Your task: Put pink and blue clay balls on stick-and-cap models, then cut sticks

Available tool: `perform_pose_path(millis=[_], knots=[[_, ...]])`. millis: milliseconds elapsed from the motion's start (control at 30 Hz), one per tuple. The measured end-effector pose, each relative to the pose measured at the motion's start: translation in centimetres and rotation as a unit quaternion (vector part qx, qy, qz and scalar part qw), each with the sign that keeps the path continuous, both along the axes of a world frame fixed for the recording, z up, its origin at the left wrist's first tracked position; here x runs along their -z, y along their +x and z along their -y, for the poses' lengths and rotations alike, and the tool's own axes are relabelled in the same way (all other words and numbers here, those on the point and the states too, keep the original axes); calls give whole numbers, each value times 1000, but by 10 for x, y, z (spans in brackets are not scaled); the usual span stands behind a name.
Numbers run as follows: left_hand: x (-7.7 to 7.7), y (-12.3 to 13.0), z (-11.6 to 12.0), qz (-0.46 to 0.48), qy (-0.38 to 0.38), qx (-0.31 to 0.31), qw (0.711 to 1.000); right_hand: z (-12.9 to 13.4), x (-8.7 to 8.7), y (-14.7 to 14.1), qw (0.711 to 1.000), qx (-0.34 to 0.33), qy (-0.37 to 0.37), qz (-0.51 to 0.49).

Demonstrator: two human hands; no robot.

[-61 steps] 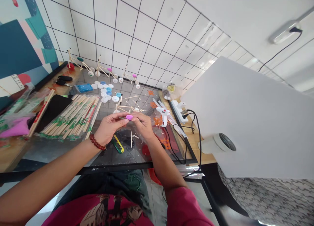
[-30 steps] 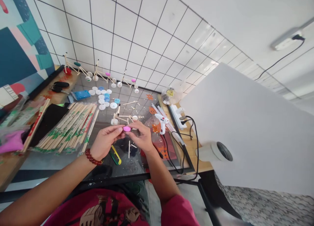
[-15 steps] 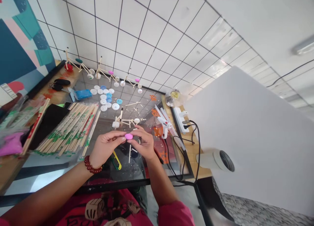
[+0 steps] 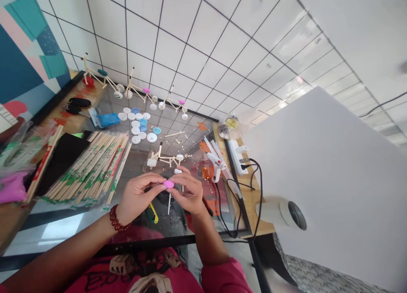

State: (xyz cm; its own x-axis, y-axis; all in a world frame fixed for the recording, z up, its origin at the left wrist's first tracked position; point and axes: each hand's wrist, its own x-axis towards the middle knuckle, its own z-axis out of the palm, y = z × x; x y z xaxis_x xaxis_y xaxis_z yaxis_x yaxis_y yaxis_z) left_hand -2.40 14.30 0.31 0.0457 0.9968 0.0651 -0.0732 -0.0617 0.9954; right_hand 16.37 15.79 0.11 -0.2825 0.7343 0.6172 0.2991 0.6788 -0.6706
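Observation:
A pink oval piece [image 4: 168, 184] is pinched between the fingertips of my left hand [image 4: 138, 195] and my right hand [image 4: 187, 192]. A thin wooden stick with a small white cap [image 4: 178, 171] shows just above my right fingers, and its lower part is hidden. A stick model on white bottle-cap wheels [image 4: 165, 159] stands just beyond my hands. A yellow-handled tool [image 4: 153, 213] lies below my left hand, partly hidden. My left wrist wears a red bead bracelet [image 4: 116, 219].
Bundled wooden chopsticks [image 4: 85, 170] lie left of my hands, and a white glue gun [image 4: 216, 166] lies to the right. Several bottle caps [image 4: 136, 124] and finished stick models [image 4: 133, 91] lie beyond. A power strip [image 4: 237, 157] and a white board [image 4: 330, 170] stand at right.
The whole view has shifted as my head moved, and the hands sit lower in the picture. My fingers have rolled the pink piece slightly, and the white-capped stick now shows above my right fingers.

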Motion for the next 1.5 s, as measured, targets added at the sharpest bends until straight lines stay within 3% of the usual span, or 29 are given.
perform_pose_path(millis=[300, 533, 767, 933, 1233, 1500], knots=[[7, -4, 1, -28, 82, 31, 996, 1, -7, 2, 1000, -15, 19, 1], [8, -1, 0, 24, 61, 24, 998, 0, -7, 4, 1000, -15, 0, 2], [6, -5, 0, -59, 169, 28, 984, -1, -5, 7, 999, -30, 7, 14], [3, -6, -2, -82, 206, 22, 975, -2, -3, 9, 999, -32, 8, 28], [3, -8, -3, -77, 229, 31, 970, -1, -4, 8, 999, -40, 2, 25], [3, -7, -2, -41, 181, 21, 982, -1, -5, 7, 999, -35, 12, -6]])
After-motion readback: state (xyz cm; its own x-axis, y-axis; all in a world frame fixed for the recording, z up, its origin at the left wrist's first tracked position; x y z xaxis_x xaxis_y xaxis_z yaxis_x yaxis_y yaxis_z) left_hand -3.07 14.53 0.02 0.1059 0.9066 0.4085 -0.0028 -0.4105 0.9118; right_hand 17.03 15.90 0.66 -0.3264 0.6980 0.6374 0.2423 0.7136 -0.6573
